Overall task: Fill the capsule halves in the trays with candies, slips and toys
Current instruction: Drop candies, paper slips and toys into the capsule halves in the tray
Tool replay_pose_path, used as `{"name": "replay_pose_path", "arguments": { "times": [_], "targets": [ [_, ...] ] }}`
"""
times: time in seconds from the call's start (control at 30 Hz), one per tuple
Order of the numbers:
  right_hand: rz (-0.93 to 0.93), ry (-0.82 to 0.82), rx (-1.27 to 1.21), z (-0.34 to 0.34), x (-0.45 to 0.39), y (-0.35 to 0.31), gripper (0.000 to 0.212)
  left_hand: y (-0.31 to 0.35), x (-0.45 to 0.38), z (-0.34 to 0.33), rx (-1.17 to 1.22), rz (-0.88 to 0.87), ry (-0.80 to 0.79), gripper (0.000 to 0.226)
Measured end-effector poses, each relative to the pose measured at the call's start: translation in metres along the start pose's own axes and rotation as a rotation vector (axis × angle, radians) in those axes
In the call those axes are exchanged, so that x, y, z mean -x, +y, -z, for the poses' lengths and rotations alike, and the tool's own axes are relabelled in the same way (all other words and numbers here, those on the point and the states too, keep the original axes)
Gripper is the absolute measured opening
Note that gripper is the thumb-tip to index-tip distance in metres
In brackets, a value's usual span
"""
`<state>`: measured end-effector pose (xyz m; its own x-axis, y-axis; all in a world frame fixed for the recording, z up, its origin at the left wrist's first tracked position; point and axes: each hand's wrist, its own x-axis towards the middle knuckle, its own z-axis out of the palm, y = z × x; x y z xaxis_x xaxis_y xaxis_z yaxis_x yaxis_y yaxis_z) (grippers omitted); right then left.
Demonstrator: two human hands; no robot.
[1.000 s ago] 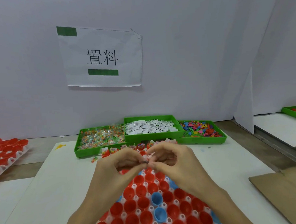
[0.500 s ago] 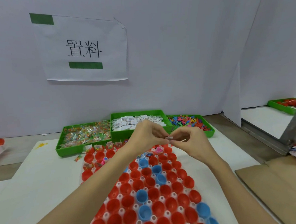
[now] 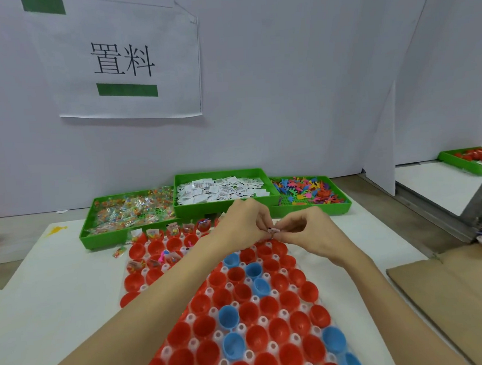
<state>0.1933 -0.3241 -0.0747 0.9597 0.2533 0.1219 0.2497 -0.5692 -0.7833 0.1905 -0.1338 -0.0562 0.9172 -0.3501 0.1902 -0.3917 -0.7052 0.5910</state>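
Broadly, the white table (image 3: 56,278) carries everything: a long white tray (image 3: 273,320) of red and blue capsule halves (image 3: 250,311) runs from the near edge toward three green bins at the back wall, candies bin (image 3: 128,211) on the left, slips bin (image 3: 223,189) in the middle, toys bin (image 3: 308,192) on the right. A paper sign (image 3: 122,62) hangs on the wall above, and a sheet of cardboard (image 3: 452,296) lies at the right. Compared with a second ago the view has dropped and shifted, so far more of the tray shows, and both hands have travelled from the middle of the tray up to its far end, just in front of the slips bin. Only the far-left rows hold anything: a few halves (image 3: 154,262) there carry candy packets and a bit of pink; the many rows nearer the person look empty, so the job seems at an early stage. The left hand (image 3: 242,227) and right hand (image 3: 307,232) meet fingertip to fingertip above the far rows, fingers curled narrowly, together pinching a small pale item (image 3: 274,230) with a dark mark on it. It is most likely a folded slip, though it is too small to be sure. My reading is that the hands are separating or readying that one piece, and the next move calls for dropping it into a half just below. One small risk is two slips clinging together and landing in the same half.
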Motion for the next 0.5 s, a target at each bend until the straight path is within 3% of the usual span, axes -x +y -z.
{"name": "replay_pose_path", "arguments": {
  "times": [0.2, 0.37, 0.5],
  "targets": [
    [0.039, 0.059, 0.099, -0.003, -0.002, -0.003, 0.016, 0.007, -0.002, -0.002, -0.136, -0.010, 0.037, 0.011],
    [0.000, 0.073, 0.106, -0.010, -0.005, -0.001, 0.010, 0.004, -0.005, 0.006, -0.108, 0.039, -0.093, 0.015],
    [-0.058, 0.024, 0.041, -0.006, -0.006, -0.001, 0.012, 0.004, -0.006, 0.001, -0.178, 0.015, -0.033, 0.015]
  ]
}}
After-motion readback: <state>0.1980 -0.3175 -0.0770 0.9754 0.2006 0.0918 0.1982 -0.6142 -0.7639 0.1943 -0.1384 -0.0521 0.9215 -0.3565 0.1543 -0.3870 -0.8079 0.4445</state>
